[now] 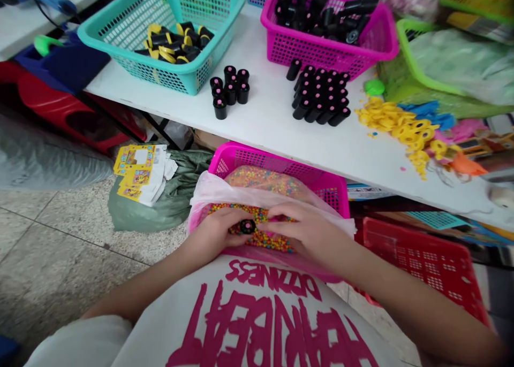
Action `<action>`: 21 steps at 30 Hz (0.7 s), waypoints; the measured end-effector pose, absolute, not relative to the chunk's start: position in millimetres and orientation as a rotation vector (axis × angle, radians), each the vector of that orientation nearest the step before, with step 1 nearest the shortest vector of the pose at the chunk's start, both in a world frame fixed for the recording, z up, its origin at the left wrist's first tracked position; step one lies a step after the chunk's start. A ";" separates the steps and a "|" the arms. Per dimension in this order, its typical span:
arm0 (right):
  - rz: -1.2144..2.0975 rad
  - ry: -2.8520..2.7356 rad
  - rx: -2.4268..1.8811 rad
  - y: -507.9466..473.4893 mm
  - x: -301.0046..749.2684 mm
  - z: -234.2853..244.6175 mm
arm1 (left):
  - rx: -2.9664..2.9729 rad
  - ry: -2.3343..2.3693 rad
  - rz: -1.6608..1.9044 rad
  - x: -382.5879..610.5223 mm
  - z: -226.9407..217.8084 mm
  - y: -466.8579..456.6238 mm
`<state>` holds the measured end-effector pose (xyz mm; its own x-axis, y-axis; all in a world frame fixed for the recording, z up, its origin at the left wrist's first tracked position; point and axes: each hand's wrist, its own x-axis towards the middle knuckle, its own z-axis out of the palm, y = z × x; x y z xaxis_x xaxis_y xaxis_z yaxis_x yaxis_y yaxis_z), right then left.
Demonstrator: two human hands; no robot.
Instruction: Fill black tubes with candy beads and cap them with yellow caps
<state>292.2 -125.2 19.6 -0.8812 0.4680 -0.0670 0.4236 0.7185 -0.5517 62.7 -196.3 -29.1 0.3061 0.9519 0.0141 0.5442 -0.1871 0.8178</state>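
1. A short black tube (247,227) is gripped in the fingertips of the left hand (212,234), with its round end turned up toward the camera. It is held just above a mass of small multicoloured beads (273,240).
2. The right hand (305,230) is kept open, with its fingers stretched over the beads and ending just beside the tube. The hands are close together but are not clamped on one object.
3. The beads are contained in a translucent plastic bag (257,193), which is folded back around them and partly covers a further bead mass. The bag is seated in a pink plastic basket (277,161), held against a white T-shirt with pink lettering (257,313).
4. Above the hands, a white table edge (241,115) is crossed by standing groups of black tubes (321,94). A teal basket (132,62), a magenta basket (321,51) and scattered yellow rings (401,126) are placed on the table.
5. A red basket (421,265) is seen to the right, and printed card sheets (138,171) lie on a green sack (168,196).
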 end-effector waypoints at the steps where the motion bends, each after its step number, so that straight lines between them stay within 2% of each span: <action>1: 0.860 -2.848 -0.743 -123.7 298.7 18.2 | 1.842 1.332 0.734 61.4 -23.9 -194.4; 6: 0.959 -3.021 -1.014 -128.2 315.6 -15.4 | 1.859 1.552 0.936 29.0 16.9 -155.1; 10: 0.715 -3.133 -1.266 -127.5 298.0 -46.8 | 1.838 2.012 1.012 -8.7 37.3 -86.8; 13: 0.667 -3.220 -1.226 -124.1 276.8 -54.4 | 1.756 2.156 0.996 -23.1 30.9 -36.1; 16: 0.705 -3.269 -1.131 -121.2 261.8 -55.3 | 1.717 2.112 0.938 -24.5 17.6 -8.4; 21: 1.007 -3.101 -0.927 -115.5 262.5 -72.0 | 1.789 2.207 0.884 -13.8 26.8 -22.5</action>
<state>262.5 -115.5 -72.0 -0.8220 0.4199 -0.3847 0.5659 0.6787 -0.4681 -13.8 -22.5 26.8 -0.2685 0.9349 0.2321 0.8365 0.1069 0.5374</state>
